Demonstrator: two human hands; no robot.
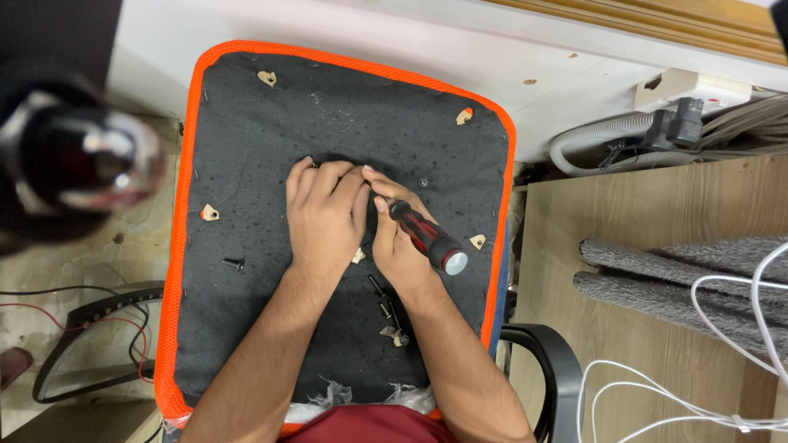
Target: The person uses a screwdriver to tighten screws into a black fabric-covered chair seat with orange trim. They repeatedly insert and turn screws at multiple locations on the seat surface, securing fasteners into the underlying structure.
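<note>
Black fabric underside of a seat cushion (271, 344), orange mesh edge, lying flat across the person's lap. Both hands meet near its centre. Right hand (396, 246) is clamped around a screwdriver (427, 239) with a red-and-black handle, shaft angled down and left toward the fabric; the tip is hidden under the fingers. Left hand (324, 212) lies palm down beside it, fingers curled and pressed on the cushion at the tip. Can't tell whether it pinches a screw or just steadies the spot.

Loose screws (386, 305) sit on the fabric just below the right wrist, and one more screw (234, 263) lies apart to the left. A small round fastener (423, 181) shows just right of the hands.

Risks as I read them:
- Left fingertips are right at the tip, so a slip off the screw head would jab them (or tear the fabric).
- Cushion rests on the lap, not on a bench; any tilt would roll the loose screws off the edge.
- Tip is hidden, so poor seating could strip the head.

Black chair armrest (552, 361) lower right, white cables (657, 394) near it.
</note>
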